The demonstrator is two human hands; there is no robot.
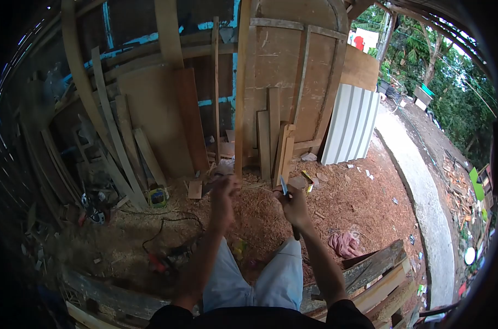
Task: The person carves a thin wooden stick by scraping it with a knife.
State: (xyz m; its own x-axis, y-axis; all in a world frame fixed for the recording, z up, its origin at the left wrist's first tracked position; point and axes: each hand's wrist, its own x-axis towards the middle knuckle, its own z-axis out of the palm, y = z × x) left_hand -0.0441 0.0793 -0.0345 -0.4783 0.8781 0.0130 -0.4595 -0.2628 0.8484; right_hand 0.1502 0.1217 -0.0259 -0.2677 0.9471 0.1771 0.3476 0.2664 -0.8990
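My right hand (294,207) is closed around a slim tool (284,186) with a narrow bluish, blade-like tip pointing up and away from me. Its dark end (296,233) sticks out below my palm. My left hand (225,193) is raised to the left at about the same height, apart from the tool. The fingers of that hand are blurred, so whether they hold anything is unclear. Both hands are above my lap, in front of a floor (254,219) covered with wood shavings.
Boards (191,120) and plywood panels lean against the wall ahead. A corrugated sheet (350,125) stands at the right, beside a concrete path (419,203). A red power tool (158,263) with a dark cord lies low left. A pink cloth (345,244) rests near stacked planks (377,268).
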